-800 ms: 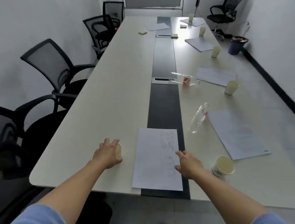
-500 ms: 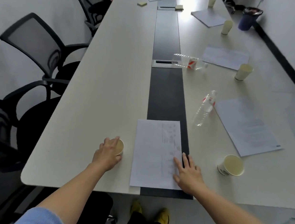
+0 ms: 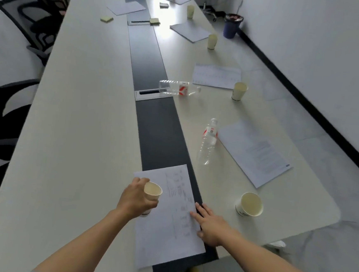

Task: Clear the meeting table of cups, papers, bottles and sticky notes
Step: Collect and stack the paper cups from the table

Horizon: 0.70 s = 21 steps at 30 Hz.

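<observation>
The left hand [image 3: 136,199] grips a cup [image 3: 152,195], fingers curled round its wall, over the left edge of the near sheet [image 3: 167,225]. The cup tilts, mouth toward 1 o'clock; whether its base touches the sheet I cannot tell. The right hand [image 3: 212,226] lies flat with straight fingers on the sheet's right edge and holds nothing. The sheet straddles the dark strip [image 3: 149,69] of the table [image 3: 78,128]. At 2 o'clock from the right hand stands a second cup [image 3: 250,204]. At 12 o'clock a bottle [image 3: 208,142] lies on its side, just beside a second sheet [image 3: 254,150] at its 3 o'clock. Farther toward 12 lies a far bottle [image 3: 178,88], with a third sheet [image 3: 216,75] and a third cup [image 3: 239,91] to its 3 o'clock. A sticky pad [image 3: 106,19] sits far off at 11 o'clock.
</observation>
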Each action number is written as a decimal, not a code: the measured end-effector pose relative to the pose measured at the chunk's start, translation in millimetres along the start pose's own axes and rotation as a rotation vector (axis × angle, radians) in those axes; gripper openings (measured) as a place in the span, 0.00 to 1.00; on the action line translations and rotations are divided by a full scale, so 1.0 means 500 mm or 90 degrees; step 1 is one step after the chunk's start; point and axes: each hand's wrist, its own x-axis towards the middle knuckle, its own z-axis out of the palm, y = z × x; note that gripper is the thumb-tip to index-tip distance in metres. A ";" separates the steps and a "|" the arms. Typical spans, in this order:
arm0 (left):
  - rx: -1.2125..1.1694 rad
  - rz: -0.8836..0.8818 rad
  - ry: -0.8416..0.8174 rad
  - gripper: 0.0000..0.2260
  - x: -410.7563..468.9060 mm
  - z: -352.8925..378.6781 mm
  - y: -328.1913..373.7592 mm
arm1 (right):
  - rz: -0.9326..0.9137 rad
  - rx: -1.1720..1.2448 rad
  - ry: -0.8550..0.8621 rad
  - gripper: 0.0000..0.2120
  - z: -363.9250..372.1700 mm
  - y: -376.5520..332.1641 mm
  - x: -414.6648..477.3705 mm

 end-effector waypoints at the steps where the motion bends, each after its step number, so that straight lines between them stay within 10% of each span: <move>1: -0.008 0.013 -0.008 0.34 0.013 0.003 0.015 | 0.011 0.058 0.024 0.32 -0.020 0.003 -0.009; 8: -0.041 0.084 -0.059 0.39 0.050 0.052 0.116 | 0.044 0.016 0.444 0.19 -0.091 0.107 -0.068; 21: -0.391 -0.144 -0.173 0.24 0.070 0.183 0.294 | 0.009 0.091 0.258 0.30 -0.123 0.362 -0.031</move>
